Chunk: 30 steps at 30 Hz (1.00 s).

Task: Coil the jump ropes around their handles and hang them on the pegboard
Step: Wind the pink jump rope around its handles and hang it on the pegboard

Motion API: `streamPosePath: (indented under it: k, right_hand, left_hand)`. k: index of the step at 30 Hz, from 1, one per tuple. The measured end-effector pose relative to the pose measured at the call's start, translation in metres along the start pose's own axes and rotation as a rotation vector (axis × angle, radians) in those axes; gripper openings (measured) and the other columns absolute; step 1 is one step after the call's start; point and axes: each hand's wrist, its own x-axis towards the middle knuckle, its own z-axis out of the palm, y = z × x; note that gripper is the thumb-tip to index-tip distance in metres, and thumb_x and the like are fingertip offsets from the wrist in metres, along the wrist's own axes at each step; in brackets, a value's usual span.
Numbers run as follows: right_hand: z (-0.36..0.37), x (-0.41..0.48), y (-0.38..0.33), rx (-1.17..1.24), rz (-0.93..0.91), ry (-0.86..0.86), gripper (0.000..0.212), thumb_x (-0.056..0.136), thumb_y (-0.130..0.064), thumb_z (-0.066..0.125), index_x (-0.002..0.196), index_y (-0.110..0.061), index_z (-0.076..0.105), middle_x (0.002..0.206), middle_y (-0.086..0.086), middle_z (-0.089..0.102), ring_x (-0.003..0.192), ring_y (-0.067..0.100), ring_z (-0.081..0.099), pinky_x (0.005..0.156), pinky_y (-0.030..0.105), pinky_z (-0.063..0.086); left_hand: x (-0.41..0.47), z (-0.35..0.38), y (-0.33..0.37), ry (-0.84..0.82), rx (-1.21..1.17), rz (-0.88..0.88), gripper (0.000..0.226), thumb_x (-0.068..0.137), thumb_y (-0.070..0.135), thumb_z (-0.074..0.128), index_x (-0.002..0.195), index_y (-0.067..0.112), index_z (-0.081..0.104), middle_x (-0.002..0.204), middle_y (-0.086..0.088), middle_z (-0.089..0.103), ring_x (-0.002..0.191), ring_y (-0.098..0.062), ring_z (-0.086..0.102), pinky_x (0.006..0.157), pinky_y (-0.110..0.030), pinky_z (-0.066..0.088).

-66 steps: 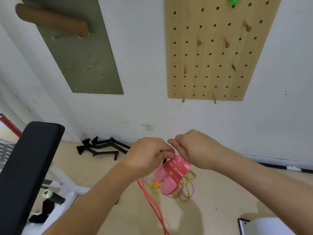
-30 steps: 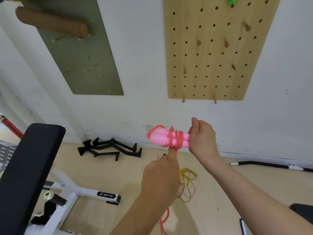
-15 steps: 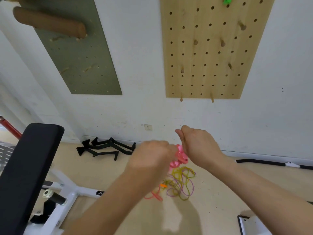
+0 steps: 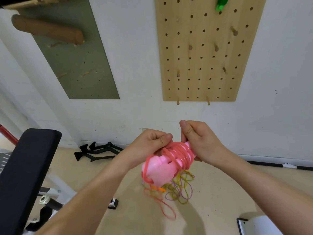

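Under pegboard (image 4: 194,83), left hand (image 4: 150,145) and right hand (image 4: 202,143) grip pink handles (image 4: 160,173).

Right hand (image 4: 201,143) swallows the narrow end of the pink handles (image 4: 160,172), so that tip is out of sight. The pink rope (image 4: 179,155) trails down into a blur. The green thing (image 4: 221,5) on the pegboard (image 4: 199,73) is chopped by the top edge, and the black bench (image 4: 25,167) runs off the left.
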Motion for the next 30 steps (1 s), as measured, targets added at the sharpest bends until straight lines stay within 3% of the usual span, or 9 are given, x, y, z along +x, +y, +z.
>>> streamPosePath:
  k: [3,7,10,12,16,19,22,25,30]
  right_hand:
    - [0.004,-0.001,-0.001,0.11,0.061,0.005,0.049,0.101,-0.029,0.038,0.057,-0.011,0.046,0.035,-0.003,0.036,0.027,0.013,0.032,0.034,0.014,0.025]
    - [0.002,0.005,-0.004,0.285,0.13,0.132,0.05,0.102,-0.03,0.036,0.058,-0.008,0.044,0.034,0.004,0.031,0.025,0.013,0.03,0.037,0.013,0.023]
    - [0.004,0.012,0.004,0.235,0.155,0.262,0.05,0.103,-0.029,0.035,0.058,-0.009,0.042,0.031,0.0,0.033,0.024,0.014,0.033,0.035,0.013,0.024]
    - [0.006,0.017,0.017,0.119,0.17,0.355,0.049,0.103,-0.029,0.034,0.059,-0.01,0.042,0.033,-0.004,0.038,0.031,0.018,0.039,0.039,0.018,0.029]
    - [0.003,0.024,0.04,-0.253,0.126,0.51,0.045,0.103,-0.026,0.033,0.068,-0.003,0.05,0.059,0.006,0.053,0.061,0.029,0.052,0.06,0.034,0.039]
    - [0.006,0.023,0.044,-0.408,0.088,0.511,0.038,0.102,-0.025,0.034,0.071,-0.006,0.045,0.066,0.017,0.057,0.067,0.038,0.054,0.064,0.045,0.043]
    - [0.013,0.021,0.042,-0.534,0.019,0.438,0.03,0.102,-0.022,0.035,0.074,-0.011,0.039,0.057,0.007,0.045,0.06,0.035,0.045,0.057,0.041,0.034]
    - [0.017,0.019,0.042,-0.674,-0.01,0.341,0.028,0.103,-0.025,0.033,0.079,-0.012,0.038,0.056,0.004,0.044,0.06,0.037,0.043,0.058,0.034,0.023]
    - [0.019,0.015,0.04,-0.942,0.0,0.106,0.038,0.103,-0.036,0.024,0.097,-0.008,0.049,0.088,0.018,0.066,0.083,0.04,0.061,0.06,0.036,0.028]
  left_hand:
    - [0.002,0.005,-0.005,0.083,-0.087,-0.028,0.031,0.083,0.031,0.059,0.064,0.007,0.059,0.05,0.001,0.046,0.044,-0.008,0.04,0.045,-0.02,0.032]
    - [-0.004,0.02,-0.029,0.25,-0.346,-0.162,0.016,0.088,0.004,0.057,0.077,0.015,0.055,0.046,0.008,0.059,0.041,-0.002,0.055,0.042,-0.013,0.043]
    - [-0.009,0.042,-0.049,0.241,-0.492,-0.151,0.005,0.088,0.005,0.057,0.084,0.006,0.055,0.05,0.002,0.053,0.04,-0.006,0.046,0.04,-0.015,0.032]
    - [-0.013,0.06,-0.055,0.278,-0.419,-0.165,0.019,0.099,0.011,0.042,0.087,0.003,0.055,0.049,0.0,0.049,0.036,-0.009,0.038,0.038,-0.017,0.027]
    - [-0.021,0.082,-0.06,0.362,-0.009,-0.117,0.018,0.102,0.021,0.037,0.098,0.011,0.052,0.049,0.003,0.048,0.04,-0.012,0.039,0.041,-0.023,0.032]
    - [-0.025,0.082,-0.057,0.318,0.765,-0.017,0.018,0.1,0.029,0.036,0.115,0.024,0.043,0.077,-0.001,0.064,0.072,-0.024,0.06,0.057,-0.035,0.039]
    - [-0.028,0.08,-0.039,0.22,1.317,-0.1,0.04,0.073,0.023,0.073,0.106,0.017,0.052,0.067,-0.005,0.066,0.058,-0.029,0.063,0.044,-0.027,0.037]
    - [-0.031,0.075,-0.038,0.245,1.516,0.091,0.046,0.023,0.019,0.084,0.064,0.019,0.064,0.036,0.003,0.046,0.027,-0.018,0.046,0.035,-0.018,0.039]
    - [-0.036,0.051,-0.021,0.264,1.612,0.369,0.034,0.046,0.027,0.085,0.054,0.023,0.052,0.048,0.006,0.045,0.039,-0.015,0.046,0.039,-0.019,0.027]
